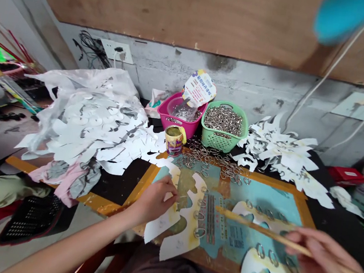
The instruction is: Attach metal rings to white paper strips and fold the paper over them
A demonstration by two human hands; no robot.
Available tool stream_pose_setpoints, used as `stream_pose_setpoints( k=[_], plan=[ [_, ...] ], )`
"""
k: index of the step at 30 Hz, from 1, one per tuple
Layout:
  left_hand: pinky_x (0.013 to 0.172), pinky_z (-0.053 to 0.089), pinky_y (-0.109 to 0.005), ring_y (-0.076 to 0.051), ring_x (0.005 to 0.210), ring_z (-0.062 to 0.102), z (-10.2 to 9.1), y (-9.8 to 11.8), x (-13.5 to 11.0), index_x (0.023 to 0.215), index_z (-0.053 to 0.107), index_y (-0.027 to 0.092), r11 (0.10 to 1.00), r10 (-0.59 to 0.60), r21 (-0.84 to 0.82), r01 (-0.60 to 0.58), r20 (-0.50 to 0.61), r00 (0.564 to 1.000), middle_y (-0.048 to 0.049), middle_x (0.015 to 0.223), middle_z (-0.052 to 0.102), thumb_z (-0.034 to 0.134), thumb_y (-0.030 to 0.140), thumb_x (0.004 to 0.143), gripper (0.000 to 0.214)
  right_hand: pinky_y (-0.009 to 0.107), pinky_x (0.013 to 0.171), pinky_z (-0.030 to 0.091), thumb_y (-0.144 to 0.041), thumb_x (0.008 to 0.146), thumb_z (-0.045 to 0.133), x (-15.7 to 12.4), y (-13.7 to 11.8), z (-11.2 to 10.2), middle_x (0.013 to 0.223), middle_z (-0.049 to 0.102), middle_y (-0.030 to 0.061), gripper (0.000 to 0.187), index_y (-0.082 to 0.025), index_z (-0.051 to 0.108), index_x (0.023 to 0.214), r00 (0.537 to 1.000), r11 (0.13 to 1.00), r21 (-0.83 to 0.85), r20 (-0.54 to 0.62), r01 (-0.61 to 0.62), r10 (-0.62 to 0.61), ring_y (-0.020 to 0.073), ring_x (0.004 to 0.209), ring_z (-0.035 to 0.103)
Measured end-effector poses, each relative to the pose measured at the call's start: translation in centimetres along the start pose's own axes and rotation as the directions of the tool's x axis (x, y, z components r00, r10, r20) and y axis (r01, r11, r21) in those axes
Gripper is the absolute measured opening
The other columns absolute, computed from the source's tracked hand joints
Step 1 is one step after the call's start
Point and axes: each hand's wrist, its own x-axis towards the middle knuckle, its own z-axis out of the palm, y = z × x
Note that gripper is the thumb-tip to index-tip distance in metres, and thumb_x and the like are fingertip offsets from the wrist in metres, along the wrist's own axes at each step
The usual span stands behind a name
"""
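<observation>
- White die-cut paper strip [160,226] with a scalloped edge: lies slanted across a teal printed board, directly under the fingertips of the left hand [152,202].
- Crumpled clear plastic bag [83,91] heaped with more white die-cut paper shapes: on the table, well left of the left fingers.
- Left fingers: slightly spread and curled, pressing down on the strip; whether they pinch it, I cannot tell.
- Pink plastic basket [168,112] and small paper cup with a yellow-brown paste [174,140]: ahead of the left fingers.
- Second white scalloped paper strip [186,241] with silver metal rings [199,232] on it: just right of the left fingers.
- Green plastic basket [223,137] full of silver rings: ahead, between both hands, with loose rings spilled before it.
- Thin wooden stick [273,234]: reaches left from the right fingers, over the teal printed board [254,201].
- Right hand [322,269]: fingers curled closed around the stick, holding it like a pen.
</observation>
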Motion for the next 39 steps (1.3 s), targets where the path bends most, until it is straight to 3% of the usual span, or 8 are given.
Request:
stream_pose_setpoints(
  k=[2, 5, 9, 14, 23, 27, 31, 39],
  plan=[
    [0.06, 0.046, -0.028, -0.015, 0.066, 0.056, 0.1, -0.2, -0.2, 0.078, 0.07, 0.019, 1.0, 0.003, -0.02, -0.005, -0.065, 0.998, -0.0055, 0.086, 0.059, 0.054, 0.022, 0.087, 0.019, 0.047, 0.057, 0.062, -0.043, 0.085, 0.064, 0.0, 0.0, 3.4, 0.083, 0.073, 0.0106, 0.013, -0.041, 0.076, 0.089, 0.991, 0.99, 0.119, 0.125, -0.07, 0.055, 0.034, 0.07, 0.073],
    [0.055, 0.044, -0.027, -0.012, 0.059, 0.051, 0.3, -0.2, -1.3, 0.08, 0.066, 0.018, 0.998, -0.007, -0.059, 0.0, -0.125, 0.992, -0.0051, 0.086, 0.056, 0.051, 0.025, 0.09, 0.019, 0.035, 0.064, 0.064, -0.04, 0.088, 0.065, 0.1, -0.8, 7.3, 0.09, 0.076, 0.0083, 0.015, -0.031, 0.077, 0.092, 0.925, 0.988, 0.132, 0.38, -0.078, 0.022, 0.0275, 0.076, 0.075],
    [0.05, 0.044, -0.025, -0.011, 0.057, 0.052, 0.9, -0.1, -3.5, 0.084, 0.061, 0.018, 0.983, -0.076, -0.18, 0.047, -0.157, 0.985, -0.0045, 0.086, 0.053, 0.047, 0.031, 0.094, 0.021, 0.021, 0.056, 0.058, -0.033, 0.091, 0.062, 0.4, -2.4, 9.5, 0.087, 0.077, 0.0044, 0.017, -0.028, 0.075, 0.099, 0.848, 0.994, 0.099, 0.521, 0.053, -0.097, 0.0169, 0.065, 0.072],
    [0.051, 0.05, -0.024, -0.011, 0.059, 0.06, 1.9, -0.2, -5.2, 0.084, 0.053, 0.018, 0.93, -0.205, -0.328, 0.168, -0.081, 0.975, -0.0044, 0.091, 0.05, 0.044, 0.037, 0.098, 0.025, 0.017, 0.059, 0.056, -0.024, 0.091, 0.059, 0.5, -2.2, 9.2, 0.086, 0.077, 0.0024, 0.017, -0.025, 0.073, 0.1, 0.788, 0.988, 0.085, 0.596, 0.13, -0.155, 0.0137, 0.068, 0.073],
    [0.048, 0.046, -0.023, -0.012, 0.062, 0.056, 2.5, -0.6, -6.0, 0.084, 0.054, 0.018, 0.956, -0.16, -0.268, 0.116, -0.151, 0.975, -0.0064, 0.091, 0.051, 0.041, 0.031, 0.098, 0.023, 0.022, 0.076, 0.059, -0.016, 0.088, 0.06, 0.6, -2.3, 6.8, 0.097, 0.077, 0.0043, 0.023, -0.025, 0.072, 0.106, 0.67, 0.986, -0.001, 0.734, 0.166, -0.112, 0.0174, 0.085, 0.074],
    [0.05, 0.046, -0.023, -0.012, 0.062, 0.055, 2.6, -0.6, -6.0, 0.085, 0.055, 0.017, 0.961, -0.152, -0.255, 0.107, -0.163, 0.975, -0.0057, 0.09, 0.05, 0.041, 0.03, 0.098, 0.024, 0.019, 0.071, 0.058, -0.011, 0.087, 0.059, 1.0, -3.2, 5.7, 0.094, 0.077, 0.0035, 0.027, -0.026, 0.072, 0.106, 0.699, 0.962, 0.013, 0.684, 0.272, -0.207, 0.0154, 0.08, 0.074],
    [0.051, 0.047, -0.023, -0.013, 0.066, 0.056, 2.7, -0.6, -6.0, 0.086, 0.056, 0.017, 0.962, -0.148, -0.253, 0.103, -0.166, 0.975, -0.0063, 0.091, 0.05, 0.04, 0.027, 0.097, 0.022, 0.018, 0.067, 0.058, -0.009, 0.086, 0.06, 1.1, -3.6, 6.0, 0.092, 0.077, 0.0028, 0.03, -0.026, 0.07, 0.108, 0.727, 0.942, 0.042, 0.625, 0.333, -0.285, 0.0147, 0.078, 0.074],
    [0.053, 0.048, -0.024, -0.013, 0.065, 0.055, 2.5, -0.5, -6.1, 0.084, 0.055, 0.018, 0.96, -0.142, -0.26, 0.098, -0.154, 0.978, -0.0055, 0.09, 0.049, 0.04, 0.028, 0.098, 0.023, 0.021, 0.072, 0.058, -0.004, 0.079, 0.055, 1.2, -4.9, 8.1, 0.093, 0.075, 0.0036, 0.039, -0.024, 0.068, 0.11, 0.575, 0.918, 0.211, 0.725, 0.337, -0.378, 0.0151, 0.082, 0.073]
  ],
)
